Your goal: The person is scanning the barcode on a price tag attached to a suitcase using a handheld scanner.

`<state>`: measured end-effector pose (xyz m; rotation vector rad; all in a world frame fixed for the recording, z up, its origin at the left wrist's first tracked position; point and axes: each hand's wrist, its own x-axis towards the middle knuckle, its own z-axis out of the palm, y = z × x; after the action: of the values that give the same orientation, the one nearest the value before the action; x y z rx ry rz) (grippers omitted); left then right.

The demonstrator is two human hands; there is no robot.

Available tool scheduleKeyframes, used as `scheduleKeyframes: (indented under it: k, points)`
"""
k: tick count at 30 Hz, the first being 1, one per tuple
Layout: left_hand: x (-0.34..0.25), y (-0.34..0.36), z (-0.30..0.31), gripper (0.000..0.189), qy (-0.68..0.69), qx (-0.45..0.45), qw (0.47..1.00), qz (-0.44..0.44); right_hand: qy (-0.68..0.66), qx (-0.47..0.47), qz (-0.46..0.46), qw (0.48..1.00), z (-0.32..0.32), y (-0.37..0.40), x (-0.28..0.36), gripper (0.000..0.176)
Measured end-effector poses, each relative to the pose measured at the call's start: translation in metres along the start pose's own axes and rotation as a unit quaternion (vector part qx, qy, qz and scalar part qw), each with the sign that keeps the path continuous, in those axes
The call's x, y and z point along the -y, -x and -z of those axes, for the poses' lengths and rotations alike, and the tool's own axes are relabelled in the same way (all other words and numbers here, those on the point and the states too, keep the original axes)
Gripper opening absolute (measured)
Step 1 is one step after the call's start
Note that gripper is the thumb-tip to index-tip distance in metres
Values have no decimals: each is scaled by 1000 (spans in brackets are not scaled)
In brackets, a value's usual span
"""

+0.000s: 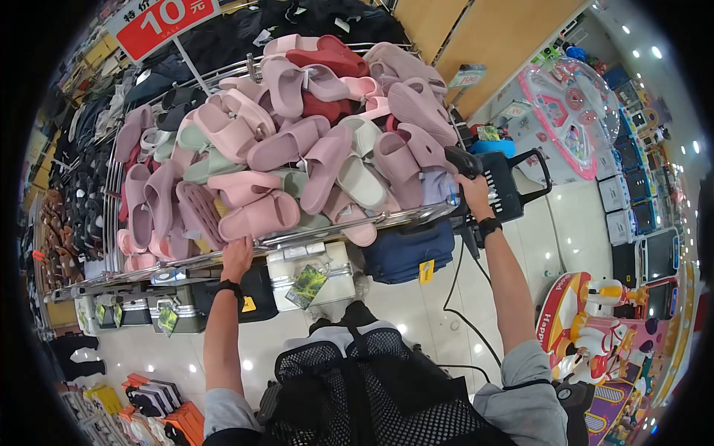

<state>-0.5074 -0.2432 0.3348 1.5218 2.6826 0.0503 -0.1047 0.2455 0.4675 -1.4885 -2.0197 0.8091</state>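
My left hand (238,257) is curled over the front metal rail (312,236) of a display bin, its fingertips beside a pink slipper (260,215) and a mauve slotted one (199,214). At the bin's right front corner, my right hand (474,195) is closed around a black handheld thing (462,160) with a rounded top; its kind I cannot tell. A mauve slipper (399,168) and a pale lilac one (439,186) lie just left of that hand. Pink, red, white and green slippers fill the bin in a loose heap.
A red-and-white price sign (165,27) stands over the bin. Beneath are a cream case (312,276) and a navy bag (409,251). A black case with a handle (506,186) is at right. Black cable (476,334) crosses the floor near a colourful toy ride (587,327).
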Motion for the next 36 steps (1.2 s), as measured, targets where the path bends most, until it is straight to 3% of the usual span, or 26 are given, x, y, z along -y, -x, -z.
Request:
scheduleKeyframes:
  k: [5,7,11,13,15,16,17,20,22,25,27,36]
  points:
    - [30,-6,-17,34,119,11,993,6,-2,-6,0,1000,1,4,7,49]
    - [36,-8,-17,36,126,64,984,106,-12,-7,5,1000,0,4,4,47]
    - [39,-9,-26,30,0,63,998,-4,-24,5,5,1000,3,2,3,40]
    - [24,-8,-25,29,-13,46,999,6,-21,22,-13,999,2,5,5,32]
    - [10,-13,-19,32,-12,48,992,112,-37,36,4,999,2,7,9,31]
    - [9,-12,-20,36,-42,17,996,75,-55,28,10,998,2,10,13,31]
    - [10,-12,-19,36,-36,21,996,85,-73,19,16,997,3,12,17,31]
    - [20,-15,-16,37,-2,49,999,7,-54,55,-8,997,8,12,22,38]
    - [24,-19,-20,37,5,54,998,14,-83,27,25,996,5,17,29,32]
    - [22,-21,-18,40,35,64,997,31,-51,16,2,999,5,17,29,32]
    - [24,-20,-22,43,53,34,997,52,-108,22,22,994,2,17,26,31]
    - [25,-21,-13,42,90,25,992,88,-99,44,-36,994,6,13,22,33]
